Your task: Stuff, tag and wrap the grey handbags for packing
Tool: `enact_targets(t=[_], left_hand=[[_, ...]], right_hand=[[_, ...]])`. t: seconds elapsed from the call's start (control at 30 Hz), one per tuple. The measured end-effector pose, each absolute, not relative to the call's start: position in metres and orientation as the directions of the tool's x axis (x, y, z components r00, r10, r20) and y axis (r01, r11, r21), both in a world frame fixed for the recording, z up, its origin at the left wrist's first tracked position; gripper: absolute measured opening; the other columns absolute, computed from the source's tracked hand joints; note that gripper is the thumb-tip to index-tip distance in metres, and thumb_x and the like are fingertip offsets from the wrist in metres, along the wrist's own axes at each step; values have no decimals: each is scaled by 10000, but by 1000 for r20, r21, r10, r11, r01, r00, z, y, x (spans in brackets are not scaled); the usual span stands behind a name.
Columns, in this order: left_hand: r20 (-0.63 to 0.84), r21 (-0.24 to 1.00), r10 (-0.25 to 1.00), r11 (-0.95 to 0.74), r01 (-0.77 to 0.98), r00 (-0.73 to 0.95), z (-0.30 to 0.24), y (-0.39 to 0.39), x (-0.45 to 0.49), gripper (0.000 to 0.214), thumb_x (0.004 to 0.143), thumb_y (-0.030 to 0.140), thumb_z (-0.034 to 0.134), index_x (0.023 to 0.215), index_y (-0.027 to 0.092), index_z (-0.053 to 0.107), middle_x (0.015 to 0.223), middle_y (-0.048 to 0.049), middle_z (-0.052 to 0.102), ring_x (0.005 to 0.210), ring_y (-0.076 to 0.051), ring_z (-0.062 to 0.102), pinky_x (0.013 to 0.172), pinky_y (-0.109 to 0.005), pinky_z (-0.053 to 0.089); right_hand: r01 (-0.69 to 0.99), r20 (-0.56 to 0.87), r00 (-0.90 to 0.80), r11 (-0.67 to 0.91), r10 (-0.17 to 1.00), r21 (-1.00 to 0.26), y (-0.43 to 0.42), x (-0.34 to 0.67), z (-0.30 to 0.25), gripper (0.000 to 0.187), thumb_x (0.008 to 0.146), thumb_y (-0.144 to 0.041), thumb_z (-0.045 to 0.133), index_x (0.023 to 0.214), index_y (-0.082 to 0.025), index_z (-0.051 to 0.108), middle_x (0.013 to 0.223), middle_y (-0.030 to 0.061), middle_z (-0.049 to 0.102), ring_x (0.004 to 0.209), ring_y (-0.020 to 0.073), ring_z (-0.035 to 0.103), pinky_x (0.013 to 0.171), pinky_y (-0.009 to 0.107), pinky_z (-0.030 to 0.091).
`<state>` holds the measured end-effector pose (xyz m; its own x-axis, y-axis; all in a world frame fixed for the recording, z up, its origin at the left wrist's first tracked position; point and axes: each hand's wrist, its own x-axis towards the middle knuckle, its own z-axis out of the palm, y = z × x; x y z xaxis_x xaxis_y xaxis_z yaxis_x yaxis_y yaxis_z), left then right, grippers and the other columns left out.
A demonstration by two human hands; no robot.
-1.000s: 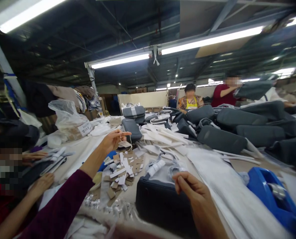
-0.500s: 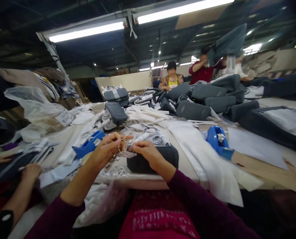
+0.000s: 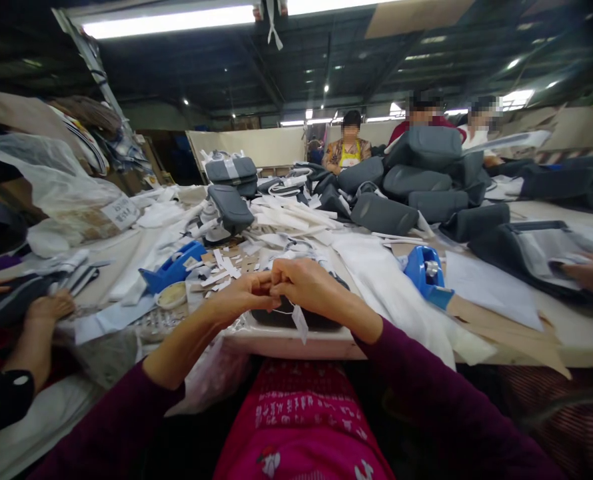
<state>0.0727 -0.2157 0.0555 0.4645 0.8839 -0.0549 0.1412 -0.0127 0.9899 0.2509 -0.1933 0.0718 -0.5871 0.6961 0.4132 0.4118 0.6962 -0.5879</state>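
Above a dark case (image 3: 324, 322) at the table's front edge, my two hands meet with their fingertips pressed together. My left hand (image 3: 241, 295) is closed, its fingers pinching at the thin white string (image 3: 285, 312) of a hang tag. My right hand (image 3: 309, 283) is curled closed around the same spot and hides most of the string. The small white hang tag (image 3: 300, 325) dangles below my right hand, in front of the case. The fingertips and part of the case are covered by my hands.
Blue tape dispensers (image 3: 174, 267) stand left and right, one beside a small round tub (image 3: 171, 295). Paper scraps (image 3: 221, 270) and white strips litter the table. Grey cases (image 3: 384, 213) are piled behind. A co-worker's hand (image 3: 51, 305) is at left; others work opposite.
My hands were apart with the string stretched between them; now they have come together. The tag hangs lower in front of the case. The view has tilted down slightly.
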Motion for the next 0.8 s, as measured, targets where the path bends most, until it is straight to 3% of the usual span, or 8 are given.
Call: enact_targets(t=[0.1,0.2,0.33,0.37,0.43,0.53,0.63,0.8], left_hand=[[-43,980,881,-56,192,472,56,-212,87,209,748,335,695,752,136,629,588,21,521,492,-72,389,457,-194,242],[-6,978,888,-91,189,460,59,-211,95,243,817,382,628,777,143,618,578,21,516,442,-56,319,417,-198,169],[8,972,882,-117,205,471,66,-211,101,266,850,396,598,745,153,578,589,11,544,425,-47,331,403,-181,180],[6,970,879,-122,212,476,67,-211,103,273,847,399,604,732,153,572,587,14,540,420,-45,339,399,-177,185],[12,965,880,-134,225,474,70,-211,107,275,840,397,617,723,153,569,590,19,538,396,-37,349,383,-175,187],[78,958,902,-185,218,425,72,-210,113,249,845,376,618,741,153,580,583,20,556,376,-40,392,375,-174,230],[145,970,923,-203,132,356,71,-208,119,211,854,360,613,787,162,584,595,15,587,398,-58,450,385,-168,290],[120,993,925,-112,-43,359,64,-192,125,183,841,342,634,852,166,587,689,-6,629,433,-63,471,401,-170,365]], right_hand=[[231,402,-527,582,749,-780,-192,260,68,52,762,-168,598,737,-184,555,618,-35,545,581,103,470,559,229,307],[-85,360,-487,367,796,-926,-194,273,57,103,790,-263,604,838,-195,544,658,-36,550,579,104,491,563,230,371],[-362,375,-494,207,784,-909,-200,283,38,547,700,-213,684,1206,-249,481,1028,12,609,940,153,576,843,284,453],[-373,366,-521,181,771,-910,-201,283,33,612,689,-192,679,1256,-259,457,1080,14,600,1009,162,561,907,298,437],[-334,332,-555,160,763,-929,-203,278,25,548,703,-172,627,1228,-250,491,1068,10,606,1029,173,547,946,317,423],[-280,342,-531,221,775,-934,-204,269,14,226,743,-153,504,941,-215,595,940,9,621,949,182,554,919,326,431],[-260,372,-547,270,750,-927,-204,268,6,151,779,-163,454,797,-210,597,943,23,630,971,194,553,924,323,418],[-340,252,-571,55,781,-939,-195,274,5,164,791,-296,576,934,-216,559,935,25,620,770,153,566,648,255,458]])
